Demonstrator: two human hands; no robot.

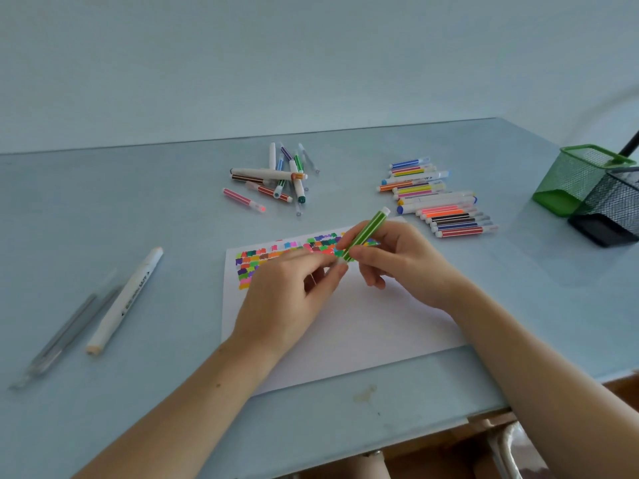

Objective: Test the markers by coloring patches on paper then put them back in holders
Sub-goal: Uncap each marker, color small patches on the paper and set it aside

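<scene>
Both hands' grip (340, 259) around green marker (364, 233).

Green-and-white striped marker (363, 234); multicoloured patches (276, 257)

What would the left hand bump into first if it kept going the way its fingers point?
Probably the right hand. The left hand points up and to the right, pinching the lower end of the green marker that the right hand also holds. Depth is hard to judge.

Pale blue glossy worktop (138, 216) against a plain light blue wall (207, 63). Small brownish stain (364, 395) near the worktop's front edge. Below that edge, a metal frame tube (511, 447) and brown floor (620, 387).
</scene>
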